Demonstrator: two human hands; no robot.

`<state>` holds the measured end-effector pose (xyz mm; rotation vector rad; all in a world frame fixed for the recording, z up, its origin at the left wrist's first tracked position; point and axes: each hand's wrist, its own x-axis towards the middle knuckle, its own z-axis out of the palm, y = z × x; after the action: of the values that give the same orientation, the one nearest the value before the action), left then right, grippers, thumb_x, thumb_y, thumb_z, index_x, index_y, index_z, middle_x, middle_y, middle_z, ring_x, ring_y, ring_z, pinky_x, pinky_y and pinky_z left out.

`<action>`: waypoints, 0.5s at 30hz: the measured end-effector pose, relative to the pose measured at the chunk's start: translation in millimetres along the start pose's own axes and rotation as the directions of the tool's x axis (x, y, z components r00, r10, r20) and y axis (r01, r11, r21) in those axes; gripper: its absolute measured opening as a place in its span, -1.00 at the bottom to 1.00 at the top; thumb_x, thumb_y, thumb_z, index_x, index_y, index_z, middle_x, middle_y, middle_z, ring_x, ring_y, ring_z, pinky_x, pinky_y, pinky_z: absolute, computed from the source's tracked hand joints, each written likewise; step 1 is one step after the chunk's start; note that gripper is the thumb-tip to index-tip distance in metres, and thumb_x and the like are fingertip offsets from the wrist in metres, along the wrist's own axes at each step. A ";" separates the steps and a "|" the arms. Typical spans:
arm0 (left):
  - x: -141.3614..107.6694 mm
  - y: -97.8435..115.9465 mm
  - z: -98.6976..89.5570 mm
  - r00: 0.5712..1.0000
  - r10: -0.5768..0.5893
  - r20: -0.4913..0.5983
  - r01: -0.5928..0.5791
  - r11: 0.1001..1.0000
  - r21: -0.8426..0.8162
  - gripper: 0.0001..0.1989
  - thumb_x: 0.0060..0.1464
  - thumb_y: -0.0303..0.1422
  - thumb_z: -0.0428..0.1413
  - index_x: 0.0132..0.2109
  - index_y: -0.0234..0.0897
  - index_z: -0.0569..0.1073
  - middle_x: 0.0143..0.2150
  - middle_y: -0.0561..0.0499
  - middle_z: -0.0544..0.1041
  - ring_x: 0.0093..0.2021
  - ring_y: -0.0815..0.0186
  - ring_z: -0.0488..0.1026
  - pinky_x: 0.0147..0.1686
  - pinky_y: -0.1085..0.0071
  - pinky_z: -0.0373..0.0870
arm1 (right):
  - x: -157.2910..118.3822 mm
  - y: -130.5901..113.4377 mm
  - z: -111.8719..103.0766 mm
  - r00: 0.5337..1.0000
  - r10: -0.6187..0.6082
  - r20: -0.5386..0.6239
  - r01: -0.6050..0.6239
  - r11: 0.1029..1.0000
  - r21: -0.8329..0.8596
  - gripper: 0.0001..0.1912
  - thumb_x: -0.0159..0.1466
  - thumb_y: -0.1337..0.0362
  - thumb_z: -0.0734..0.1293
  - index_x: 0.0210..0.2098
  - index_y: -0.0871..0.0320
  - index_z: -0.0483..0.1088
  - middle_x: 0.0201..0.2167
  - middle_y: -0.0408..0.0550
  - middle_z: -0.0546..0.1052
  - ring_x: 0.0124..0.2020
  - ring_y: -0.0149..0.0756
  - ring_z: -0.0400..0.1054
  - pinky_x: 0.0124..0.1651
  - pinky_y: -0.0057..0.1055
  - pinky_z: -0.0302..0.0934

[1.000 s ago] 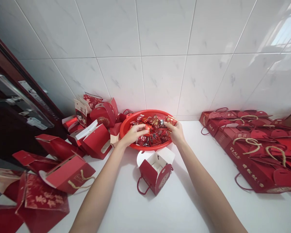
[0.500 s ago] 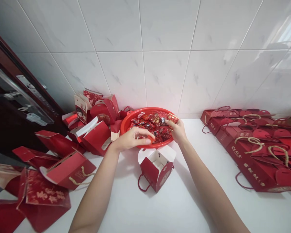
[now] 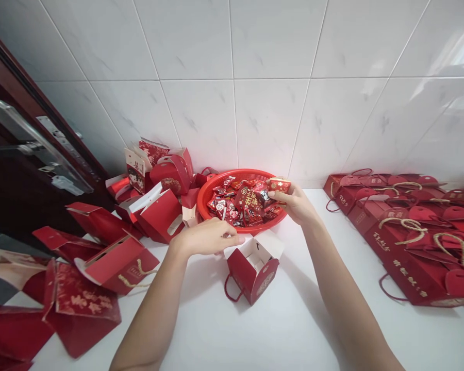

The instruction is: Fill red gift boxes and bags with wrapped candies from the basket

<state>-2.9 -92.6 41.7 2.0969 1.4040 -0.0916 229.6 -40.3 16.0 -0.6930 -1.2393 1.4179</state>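
Observation:
A small red gift box [image 3: 251, 275] with a white inside and a cord handle stands open on the white counter. My left hand [image 3: 206, 236] is at its left white flap, fingers curled and apparently pinching the edge; the fingertips are partly hidden. Behind the box sits a red plastic basket [image 3: 203, 198] with many wrapped candies [image 3: 249, 203]. Over the basket's right side, my right hand [image 3: 297, 202] is closed on a red-and-gold candy packet [image 3: 279, 185]. A dark-and-silver wrapper lies against its thumb. Inside the box, the visible part shows only white walls.
Several opened red boxes [image 3: 162, 214] crowd the left side, near a dark door with a metal handle [image 3: 31, 144]. Rows of closed red gift boxes [image 3: 394, 242] with cord handles stand at the right. A tiled wall [image 3: 270, 118] rises behind the counter.
My left hand has moved down from over the basket to the box's left flap. The right hand stays at the basket's right side with the candy packet. The view has shifted slightly.

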 end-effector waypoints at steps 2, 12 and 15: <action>0.6 0.9 1.0 0.999 -0.036 0.016 0.036 0.999 -0.004 -0.52 0.15 0.08 0.00 -0.51 -0.21 0.32 -0.57 0.05 0.51 -0.49 0.23 0.50 -0.51 0.42 0.15 | -7.5 -10.9 -0.6 0.997 -0.007 0.073 0.011 0.999 -0.052 -0.60 -0.01 0.24 0.57 -0.19 0.14 0.50 -0.30 -0.09 0.60 -0.31 -0.26 0.48 -0.29 -0.34 0.46; -9.1 1.5 -8.0 0.993 0.086 0.077 -0.096 0.987 0.130 -0.74 -0.02 -0.15 0.20 -0.26 -0.24 0.56 -0.32 0.00 0.64 -0.32 0.21 0.54 -0.40 0.44 0.27 | -34.0 -41.8 5.0 0.926 0.056 0.374 0.086 0.933 -0.350 -0.72 0.12 0.29 0.50 -0.17 0.16 0.51 -0.30 -0.10 0.52 -0.31 -0.32 0.43 -0.28 -0.41 0.36; -10.3 -2.2 -8.3 0.985 0.132 0.116 -0.144 0.984 0.109 -0.75 -0.08 -0.20 0.24 -0.26 -0.25 0.57 -0.30 0.00 0.64 -0.29 0.20 0.55 -0.39 0.46 0.29 | -36.1 -40.0 13.1 0.865 0.131 0.484 0.132 0.871 -0.473 -0.74 0.17 0.28 0.45 -0.13 0.14 0.50 -0.33 -0.13 0.53 -0.35 -0.33 0.41 -0.31 -0.43 0.33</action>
<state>-11.5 -96.1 51.4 2.2432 1.2119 -0.2331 240.4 -83.2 49.4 -0.6745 -2.0684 1.3279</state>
